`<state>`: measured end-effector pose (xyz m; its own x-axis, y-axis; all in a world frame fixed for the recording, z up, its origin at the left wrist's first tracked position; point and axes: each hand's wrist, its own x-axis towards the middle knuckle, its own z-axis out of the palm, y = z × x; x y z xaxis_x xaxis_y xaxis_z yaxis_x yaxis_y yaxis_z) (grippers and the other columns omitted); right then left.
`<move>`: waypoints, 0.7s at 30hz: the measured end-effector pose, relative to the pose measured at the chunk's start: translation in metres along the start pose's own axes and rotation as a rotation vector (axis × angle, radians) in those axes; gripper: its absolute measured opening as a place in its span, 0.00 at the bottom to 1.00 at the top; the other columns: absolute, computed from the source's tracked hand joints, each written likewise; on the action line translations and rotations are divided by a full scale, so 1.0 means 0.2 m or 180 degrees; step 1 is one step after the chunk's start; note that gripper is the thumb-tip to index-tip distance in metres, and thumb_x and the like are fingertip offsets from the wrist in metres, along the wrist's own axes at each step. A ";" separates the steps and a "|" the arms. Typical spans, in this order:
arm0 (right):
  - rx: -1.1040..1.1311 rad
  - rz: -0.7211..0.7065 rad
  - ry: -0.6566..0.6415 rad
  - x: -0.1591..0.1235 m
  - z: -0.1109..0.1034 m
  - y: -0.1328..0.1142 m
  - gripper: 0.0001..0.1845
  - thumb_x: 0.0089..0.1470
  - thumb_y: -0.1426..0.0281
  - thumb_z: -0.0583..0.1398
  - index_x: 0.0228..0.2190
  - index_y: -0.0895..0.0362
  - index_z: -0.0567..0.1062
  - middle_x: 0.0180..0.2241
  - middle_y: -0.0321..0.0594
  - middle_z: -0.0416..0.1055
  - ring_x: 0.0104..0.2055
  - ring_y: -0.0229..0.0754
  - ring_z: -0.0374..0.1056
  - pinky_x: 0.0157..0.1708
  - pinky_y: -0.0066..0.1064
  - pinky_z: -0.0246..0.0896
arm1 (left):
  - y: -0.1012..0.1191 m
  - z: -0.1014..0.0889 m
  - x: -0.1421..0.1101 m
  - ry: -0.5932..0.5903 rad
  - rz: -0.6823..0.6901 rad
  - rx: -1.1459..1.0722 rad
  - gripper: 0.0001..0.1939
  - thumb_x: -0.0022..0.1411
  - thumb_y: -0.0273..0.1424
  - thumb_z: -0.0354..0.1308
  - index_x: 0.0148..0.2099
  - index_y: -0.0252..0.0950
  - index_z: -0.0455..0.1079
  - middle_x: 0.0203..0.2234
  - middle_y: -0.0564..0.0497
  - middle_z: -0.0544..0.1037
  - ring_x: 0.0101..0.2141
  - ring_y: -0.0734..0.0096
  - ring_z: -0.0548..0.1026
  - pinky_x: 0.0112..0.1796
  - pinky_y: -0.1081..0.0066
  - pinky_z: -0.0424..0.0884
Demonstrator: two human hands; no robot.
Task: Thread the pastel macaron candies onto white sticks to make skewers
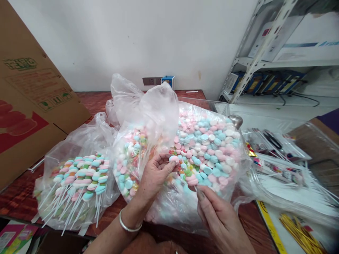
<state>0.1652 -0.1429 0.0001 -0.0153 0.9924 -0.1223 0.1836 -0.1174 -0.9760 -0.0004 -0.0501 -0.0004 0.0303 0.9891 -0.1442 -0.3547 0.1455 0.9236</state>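
Observation:
My left hand (155, 174), a bangle on its wrist, pinches a pink marshmallow (174, 159) between thumb and fingers. Between thumb and forefinger, my right hand (218, 211) grips a marshmallow skewer (191, 180) by its white stick; pink and green pieces are threaded on its upper end. Both hands are over a large clear plastic bag (172, 204) of loose pink, blue and white marshmallows (206, 155), with some multicoloured gummy candies among them. To the left, a second clear bag (57, 151) holds several filled marshmallow skewers (87, 176), their sticks toward me.
A tall cardboard box (31, 77) stands at the left on the dark red table (92, 100). At right are packets of white sticks (280, 173), gold twist ties (304, 233) and a metal shelf (265, 63). A metal scoop (235, 121) shows behind the large bag.

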 end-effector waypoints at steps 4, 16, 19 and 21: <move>0.0264 0.0123 -0.0070 -0.06 0.01 -0.02 0.21 0.62 0.50 0.56 0.35 0.55 0.76 0.21 0.31 0.56 0.23 0.35 0.48 0.19 0.27 0.40 | 0.01 0.00 0.01 -0.0014 0.0103 0.0097 0.19 0.48 0.36 0.75 0.38 0.33 0.75 0.33 0.49 0.83 0.34 0.70 0.81 0.38 0.70 0.79; 0.1070 0.0865 -0.0438 -0.06 0.03 -0.02 0.29 0.57 0.44 0.58 0.39 0.57 0.76 0.15 0.24 0.49 0.17 0.31 0.43 0.16 0.24 0.34 | 0.01 0.01 -0.02 -0.0023 0.0282 0.0351 0.17 0.49 0.34 0.74 0.40 0.35 0.76 0.35 0.48 0.85 0.39 0.63 0.82 0.43 0.65 0.79; 0.1170 0.0954 -0.0370 -0.07 0.04 -0.02 0.29 0.57 0.43 0.58 0.40 0.57 0.75 0.14 0.23 0.50 0.15 0.30 0.42 0.14 0.23 0.36 | 0.00 0.01 -0.02 -0.0086 0.0332 0.0382 0.16 0.50 0.34 0.74 0.39 0.35 0.76 0.35 0.48 0.84 0.39 0.63 0.82 0.43 0.65 0.79; 0.1243 0.0992 -0.0280 -0.07 0.06 -0.02 0.29 0.57 0.44 0.58 0.43 0.57 0.74 0.14 0.23 0.51 0.15 0.30 0.42 0.14 0.23 0.39 | 0.00 0.02 -0.02 -0.0126 0.0384 0.0390 0.15 0.51 0.34 0.73 0.39 0.35 0.76 0.35 0.48 0.84 0.39 0.63 0.82 0.43 0.65 0.78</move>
<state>0.1525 -0.1571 0.0041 -0.1041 0.9031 -0.4167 -0.1885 -0.4293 -0.8833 0.0024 -0.0546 0.0013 0.0320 0.9993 -0.0177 -0.2414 0.0249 0.9701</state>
